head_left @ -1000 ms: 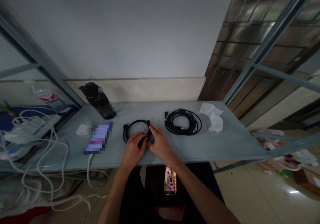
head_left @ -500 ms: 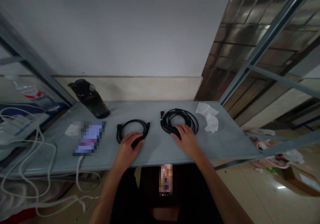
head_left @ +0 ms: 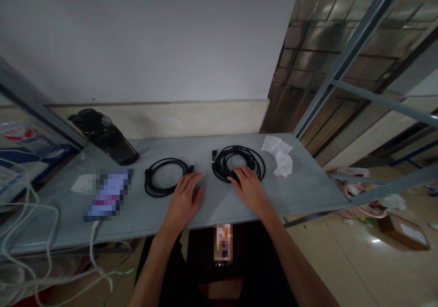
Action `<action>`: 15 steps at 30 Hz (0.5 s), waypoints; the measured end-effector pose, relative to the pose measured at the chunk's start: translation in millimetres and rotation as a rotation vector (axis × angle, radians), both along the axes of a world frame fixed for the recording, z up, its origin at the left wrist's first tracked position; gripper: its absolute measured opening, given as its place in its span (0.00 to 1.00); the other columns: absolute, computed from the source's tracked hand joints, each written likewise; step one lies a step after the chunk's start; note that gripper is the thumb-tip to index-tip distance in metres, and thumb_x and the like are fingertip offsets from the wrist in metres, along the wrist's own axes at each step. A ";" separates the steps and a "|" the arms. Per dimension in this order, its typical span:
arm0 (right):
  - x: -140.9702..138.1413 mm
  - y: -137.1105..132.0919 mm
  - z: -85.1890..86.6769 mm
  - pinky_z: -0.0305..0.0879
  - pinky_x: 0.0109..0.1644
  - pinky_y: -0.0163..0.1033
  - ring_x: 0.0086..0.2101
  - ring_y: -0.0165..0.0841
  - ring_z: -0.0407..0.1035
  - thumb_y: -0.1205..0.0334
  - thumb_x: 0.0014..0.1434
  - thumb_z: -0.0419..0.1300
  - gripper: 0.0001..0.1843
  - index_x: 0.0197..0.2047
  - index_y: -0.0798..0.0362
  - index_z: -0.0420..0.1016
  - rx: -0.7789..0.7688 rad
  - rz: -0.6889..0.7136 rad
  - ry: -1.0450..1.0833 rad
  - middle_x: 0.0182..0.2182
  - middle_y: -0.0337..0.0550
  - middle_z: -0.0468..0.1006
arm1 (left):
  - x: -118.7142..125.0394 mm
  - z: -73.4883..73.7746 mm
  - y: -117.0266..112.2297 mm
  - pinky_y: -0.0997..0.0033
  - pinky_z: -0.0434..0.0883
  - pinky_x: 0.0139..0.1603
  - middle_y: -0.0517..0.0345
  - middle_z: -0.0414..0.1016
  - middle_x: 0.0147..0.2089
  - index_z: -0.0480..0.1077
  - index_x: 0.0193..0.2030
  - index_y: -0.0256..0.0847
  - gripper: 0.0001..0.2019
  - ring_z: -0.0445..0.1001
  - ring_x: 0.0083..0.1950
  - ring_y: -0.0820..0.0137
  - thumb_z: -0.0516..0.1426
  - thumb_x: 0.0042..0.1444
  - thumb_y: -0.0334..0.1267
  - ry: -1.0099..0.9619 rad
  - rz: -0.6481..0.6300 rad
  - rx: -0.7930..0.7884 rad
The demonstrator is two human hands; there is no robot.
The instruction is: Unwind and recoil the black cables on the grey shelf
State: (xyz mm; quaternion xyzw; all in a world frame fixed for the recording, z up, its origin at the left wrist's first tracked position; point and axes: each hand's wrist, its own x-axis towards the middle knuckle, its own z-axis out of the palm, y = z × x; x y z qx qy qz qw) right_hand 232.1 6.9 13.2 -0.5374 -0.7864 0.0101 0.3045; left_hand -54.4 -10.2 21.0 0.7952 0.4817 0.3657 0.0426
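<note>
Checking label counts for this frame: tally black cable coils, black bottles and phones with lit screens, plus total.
Black cable coils: 2 (left coil, right coil)
Black bottle: 1
Phones with lit screens: 2 (tabletop phone, lap phone)
Total: 5

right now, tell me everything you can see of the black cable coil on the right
The cable coil is black and looks plastic-coated, wound in several loose loops around an open middle. It lies flat on the gray table, a dark connector at its far left. The right grip has its fingers over the near edge.
</note>
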 end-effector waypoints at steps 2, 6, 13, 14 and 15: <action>0.8 0.3 -0.1 0.72 0.66 0.57 0.56 0.51 0.76 0.51 0.83 0.57 0.18 0.64 0.52 0.81 0.005 0.005 0.005 0.57 0.56 0.82 | 5.4 1.0 -4.4 0.35 0.71 0.78 0.42 0.78 0.70 0.69 0.78 0.46 0.25 0.73 0.74 0.45 0.56 0.77 0.38 0.028 -0.032 -0.018; 1.5 1.2 0.7 0.73 0.64 0.55 0.55 0.49 0.78 0.52 0.84 0.54 0.19 0.61 0.51 0.82 0.000 0.015 0.012 0.55 0.55 0.83 | 4.9 0.2 -8.3 0.33 0.70 0.79 0.40 0.76 0.71 0.68 0.78 0.45 0.25 0.71 0.76 0.44 0.55 0.78 0.39 0.027 -0.011 -0.026; 3.7 1.8 1.8 0.74 0.57 0.49 0.48 0.46 0.80 0.51 0.85 0.51 0.20 0.50 0.49 0.82 -0.013 -0.013 0.060 0.47 0.51 0.85 | 2.4 -2.8 -8.1 0.31 0.69 0.79 0.39 0.75 0.71 0.66 0.79 0.43 0.26 0.69 0.76 0.42 0.56 0.77 0.39 0.021 0.024 -0.003; 4.5 1.7 2.1 0.74 0.56 0.48 0.47 0.46 0.80 0.51 0.85 0.51 0.20 0.49 0.49 0.81 -0.015 -0.014 0.077 0.46 0.51 0.85 | 2.3 -3.2 -8.2 0.32 0.69 0.79 0.38 0.75 0.71 0.66 0.79 0.43 0.26 0.69 0.76 0.42 0.56 0.77 0.39 0.024 0.030 0.004; 5.3 1.5 2.3 0.74 0.56 0.47 0.47 0.45 0.81 0.51 0.85 0.50 0.20 0.48 0.49 0.81 -0.016 -0.015 0.096 0.46 0.51 0.85 | 2.1 -3.6 -8.5 0.32 0.69 0.79 0.38 0.74 0.71 0.66 0.79 0.42 0.26 0.69 0.76 0.42 0.56 0.77 0.39 0.028 0.034 0.008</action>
